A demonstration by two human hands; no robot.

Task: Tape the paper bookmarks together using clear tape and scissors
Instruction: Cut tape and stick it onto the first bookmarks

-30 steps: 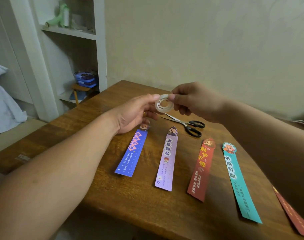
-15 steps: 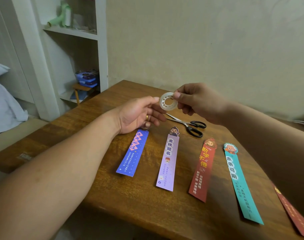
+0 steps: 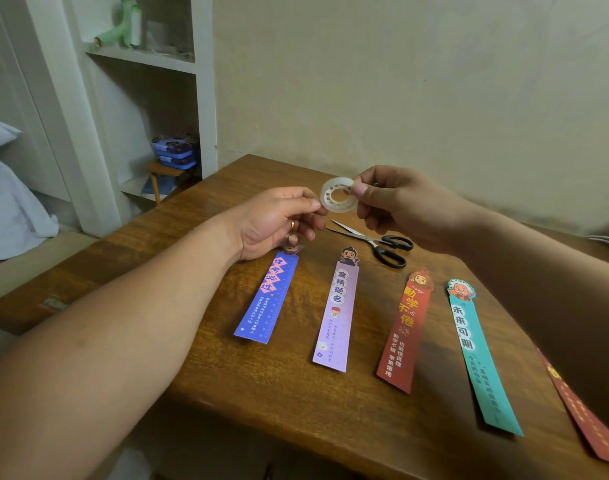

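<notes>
Head view, left hand (image 3: pixel 272 223) and right hand (image 3: pixel 400 206) pinching tape roll (image 3: pixel 337 207), scissors (image 3: pixel 376 242) beyond bookmarks (image 3: pixel 337 306)

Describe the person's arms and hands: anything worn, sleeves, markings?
Left forearm and right forearm are bare as far as the frame shows: no sleeves, gloves, watch or wristband visible. The left hand wears a thin gold-coloured band ring on one finger. The right hand shows no ring or other item on its visible parts.

Five bookmarks (image 3: pixel 336 313) lie side by side on the bench (image 3: pixel 227 393); scissors (image 3: pixel 376 242) behind them, tape roll (image 3: pixel 337 195) held above.
</notes>
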